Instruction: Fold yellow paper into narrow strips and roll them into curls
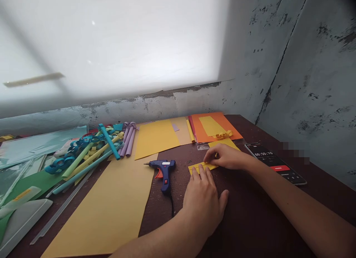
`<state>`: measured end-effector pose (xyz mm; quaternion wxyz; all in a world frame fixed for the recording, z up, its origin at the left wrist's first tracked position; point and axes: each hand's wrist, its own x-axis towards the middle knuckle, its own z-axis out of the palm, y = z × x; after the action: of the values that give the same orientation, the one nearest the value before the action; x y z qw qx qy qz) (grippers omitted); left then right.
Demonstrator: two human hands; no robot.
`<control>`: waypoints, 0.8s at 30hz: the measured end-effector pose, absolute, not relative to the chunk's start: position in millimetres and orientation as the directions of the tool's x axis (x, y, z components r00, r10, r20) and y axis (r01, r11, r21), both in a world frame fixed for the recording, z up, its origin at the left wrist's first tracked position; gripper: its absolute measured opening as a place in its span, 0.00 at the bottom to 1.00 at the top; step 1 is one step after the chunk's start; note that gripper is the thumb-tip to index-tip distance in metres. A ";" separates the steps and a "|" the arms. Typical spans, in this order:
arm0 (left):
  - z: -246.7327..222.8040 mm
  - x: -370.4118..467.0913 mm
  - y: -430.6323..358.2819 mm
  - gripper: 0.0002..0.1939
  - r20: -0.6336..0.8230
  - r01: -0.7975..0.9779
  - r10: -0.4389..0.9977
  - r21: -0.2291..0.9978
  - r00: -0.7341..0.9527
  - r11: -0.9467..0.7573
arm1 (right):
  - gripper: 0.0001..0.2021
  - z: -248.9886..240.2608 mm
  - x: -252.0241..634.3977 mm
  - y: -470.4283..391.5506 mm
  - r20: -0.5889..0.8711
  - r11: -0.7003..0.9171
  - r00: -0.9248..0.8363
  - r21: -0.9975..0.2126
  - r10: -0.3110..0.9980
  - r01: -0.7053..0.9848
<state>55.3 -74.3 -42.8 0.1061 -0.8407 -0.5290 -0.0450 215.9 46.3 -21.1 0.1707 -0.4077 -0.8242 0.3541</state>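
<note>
A small yellow paper piece (194, 169), with a crease or edge line running along it, lies on the dark table. My left hand (201, 197) rests over its near edge, fingers stretched out flat and thumb spread away. At the far right part of the same paper, my right hand (226, 156) is closed in a pinch, with the fingertips bent down onto the paper. Both hands partly hide it. Left of my hands lies a blue glue gun (166, 172) with an orange trigger, its nozzle pointing left.
A phone (275, 163) showing a timer lies at the right. Behind are yellow sheets (155, 137), an orange sheet (228, 125) and curled yellow strips (224, 135). Rolled paper tubes (109, 141), clear glue sticks (65, 206) and a tan sheet (111, 209) lie leftward. Walls border the table.
</note>
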 end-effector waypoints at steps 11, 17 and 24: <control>-29.7 48.1 -76.2 0.35 0.175 0.909 0.897 0.032 0.405 -0.416 | 0.10 -18.4 214.8 48.0 -0.023 0.416 -0.607 -0.708 0.794 0.571; -31.8 44.8 -72.1 0.32 0.215 0.898 0.884 0.058 0.414 -0.435 | 0.12 -16.9 215.5 46.8 -0.032 0.407 -0.606 -0.712 0.795 0.572; -30.5 45.6 -68.6 0.34 0.190 0.902 0.890 0.049 0.414 -0.430 | 0.30 -9.2 219.1 43.6 -0.087 0.380 -0.608 -0.708 0.790 0.595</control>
<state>45.6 -68.6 -30.5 0.0304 -0.8403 -0.5331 -0.0940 219.1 43.6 -9.2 0.1339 -0.4222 -0.8199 0.3627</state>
